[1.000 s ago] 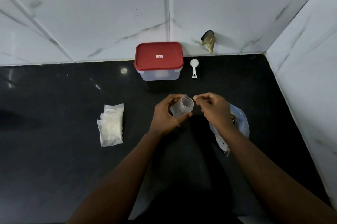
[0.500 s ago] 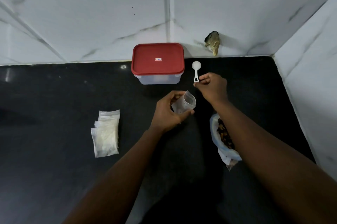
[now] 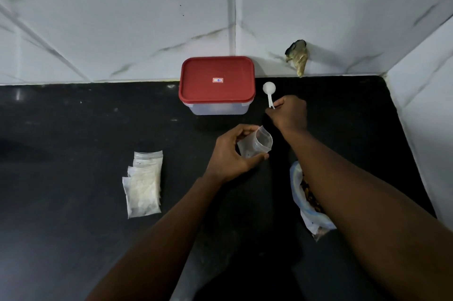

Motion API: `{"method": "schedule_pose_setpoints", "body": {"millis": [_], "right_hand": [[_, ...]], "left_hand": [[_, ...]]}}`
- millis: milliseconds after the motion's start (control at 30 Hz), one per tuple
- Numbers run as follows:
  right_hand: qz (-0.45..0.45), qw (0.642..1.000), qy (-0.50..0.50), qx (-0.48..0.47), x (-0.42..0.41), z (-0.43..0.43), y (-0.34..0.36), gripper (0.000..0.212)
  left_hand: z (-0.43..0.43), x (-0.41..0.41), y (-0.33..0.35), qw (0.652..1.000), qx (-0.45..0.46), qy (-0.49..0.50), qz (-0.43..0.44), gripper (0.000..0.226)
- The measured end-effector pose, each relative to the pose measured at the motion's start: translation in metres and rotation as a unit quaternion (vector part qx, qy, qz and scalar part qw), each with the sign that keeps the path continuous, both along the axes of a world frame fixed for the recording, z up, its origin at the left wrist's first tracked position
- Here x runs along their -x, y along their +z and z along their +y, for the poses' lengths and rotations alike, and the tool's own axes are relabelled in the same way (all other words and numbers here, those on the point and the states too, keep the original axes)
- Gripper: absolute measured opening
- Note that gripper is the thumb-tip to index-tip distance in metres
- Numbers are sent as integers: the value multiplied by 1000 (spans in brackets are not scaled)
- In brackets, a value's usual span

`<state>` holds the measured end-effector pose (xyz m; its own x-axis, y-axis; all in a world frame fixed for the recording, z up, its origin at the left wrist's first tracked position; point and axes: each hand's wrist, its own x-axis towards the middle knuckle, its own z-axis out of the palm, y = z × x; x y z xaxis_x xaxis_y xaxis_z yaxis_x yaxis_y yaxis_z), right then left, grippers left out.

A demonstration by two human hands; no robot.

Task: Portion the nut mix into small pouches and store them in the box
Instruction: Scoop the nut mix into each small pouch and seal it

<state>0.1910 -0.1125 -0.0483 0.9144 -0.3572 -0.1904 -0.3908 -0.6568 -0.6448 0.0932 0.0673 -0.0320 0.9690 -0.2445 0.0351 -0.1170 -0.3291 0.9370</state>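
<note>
Okay, the right hand [image 3: 290, 114] is stretched forward, fingers [image 3: 279, 103] pinching the white scoop [image 3: 269, 90] by its handle, just beside the box [image 3: 217, 108]. The left hand [image 3: 232, 156] curls round a small clear pouch [image 3: 259, 143], its mouth open. The box's red lid [image 3: 217, 75] is on. An open nut mix bag [image 3: 301, 205] lies on the surface [image 3: 73, 141] under the right forearm.

Black counter [image 3: 73, 239], white marble-tiled walls [image 3: 122, 31]
</note>
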Motion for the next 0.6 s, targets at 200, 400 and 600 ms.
{"method": "schedule_pose_setpoints", "body": {"millis": [200, 400, 600], "right_hand": [[6, 988, -76, -132, 21, 1, 14, 15], [26, 960, -109, -255, 74, -8, 40, 16], [5, 955, -115, -274, 132, -18, 62, 9]], "left_hand": [[1, 7, 6, 1000, -6, 1, -7, 58], [4, 28, 13, 1000, -24, -7, -6, 58], [3, 60, 21, 999, -26, -18, 8, 58]]}}
